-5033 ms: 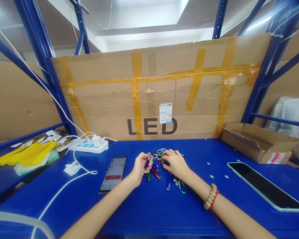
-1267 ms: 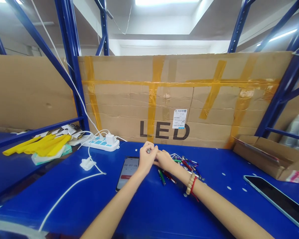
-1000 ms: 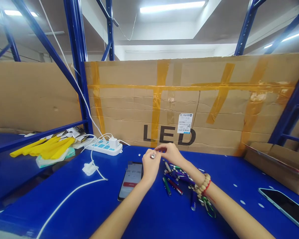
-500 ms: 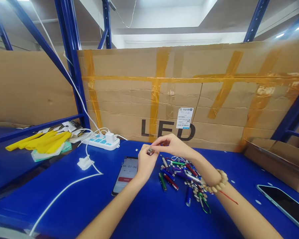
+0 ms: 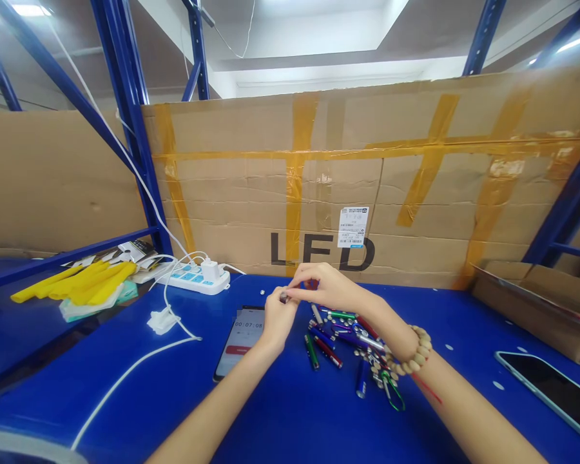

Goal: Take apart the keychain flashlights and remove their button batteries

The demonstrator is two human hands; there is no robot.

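Observation:
My left hand (image 5: 278, 316) is closed round a small metal-ended tube (image 5: 283, 297), of which only the end shows above the fingers. Thumb and fingertips of my right hand (image 5: 319, 283) pinch together right at that end; anything between them is too small to make out. Below my right forearm lies a loose pile of slim metal penlight-like tubes, among them a green one (image 5: 312, 352), a red one (image 5: 328, 352) and a blue one (image 5: 362, 378). Small round silvery pieces (image 5: 374, 366) and a green carabiner clip (image 5: 394, 394) are mixed in.
A phone with a running timer (image 5: 239, 345) lies left of my left hand. Behind it sit a white power strip (image 5: 198, 278) and an adapter (image 5: 162, 320) on a cable. Yellow sleeves (image 5: 82, 280) lie far left. Another phone (image 5: 551, 393) and a cardboard tray (image 5: 536, 309) are at right.
My right fingertips have closed in over the tube's end, covering more of it. Both hands stay together in nearly the same place; the whole view has shifted slightly.

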